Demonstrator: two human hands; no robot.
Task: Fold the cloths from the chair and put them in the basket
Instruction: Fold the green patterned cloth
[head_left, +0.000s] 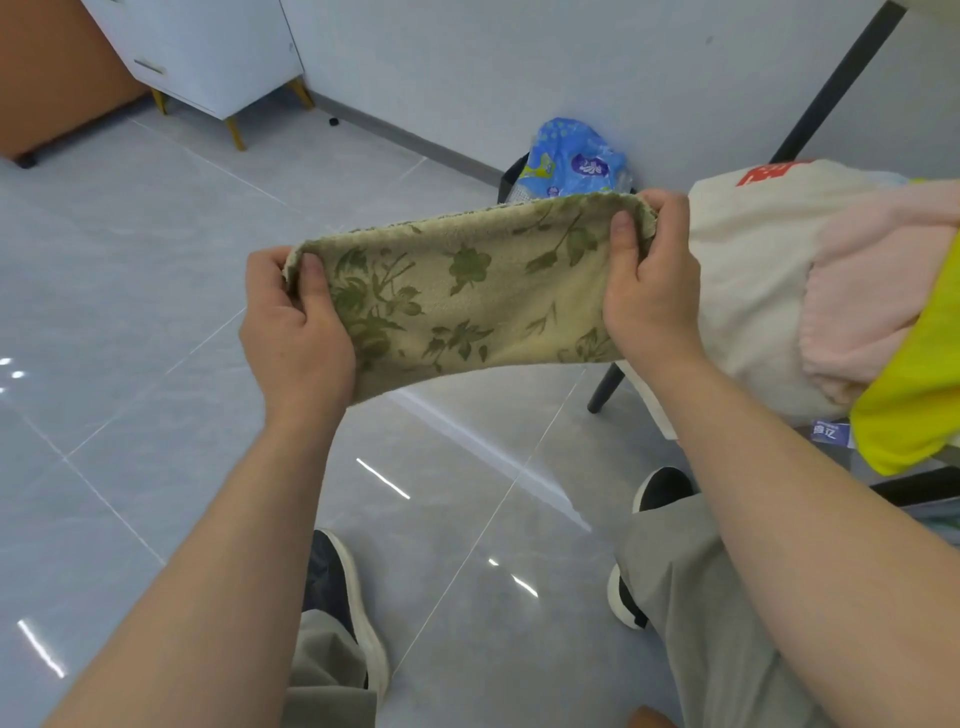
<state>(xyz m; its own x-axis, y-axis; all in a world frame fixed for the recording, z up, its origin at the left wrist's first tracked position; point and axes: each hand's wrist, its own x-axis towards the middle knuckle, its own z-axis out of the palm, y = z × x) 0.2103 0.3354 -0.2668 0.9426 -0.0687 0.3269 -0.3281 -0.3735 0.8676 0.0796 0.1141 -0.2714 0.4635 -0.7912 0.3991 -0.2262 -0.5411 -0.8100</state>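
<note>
Closest in, the person's grey trousers (701, 597) and dark shoes (337, 597) stand on the glossy grey tiled floor (156, 312), and both bare forearms reach forward. Held up in the air between the hands, above the floor, is a beige cloth with a green leaf-and-flower print (467, 291), doubled over so it forms a long band that slopes up to the right. The left hand (296, 332) grips its left end, thumb on the near face and fingers curled behind. The right hand (654, 291) pinches the right end the same way, thumb in front at the top corner. The cloth is pulled fairly taut between them.

Just beyond the right hand lies a heap of other cloths: a cream one with red print (748, 291), a pink one (883, 291) over it and a bright yellow one (914, 395) at the edge of view. A dark chair leg (605, 389) shows beneath the heap.

Farther back, a blue printed packet (576, 161) sits in a dark container against the wall. A white cabinet on gold legs (208, 52) stands at far left.
</note>
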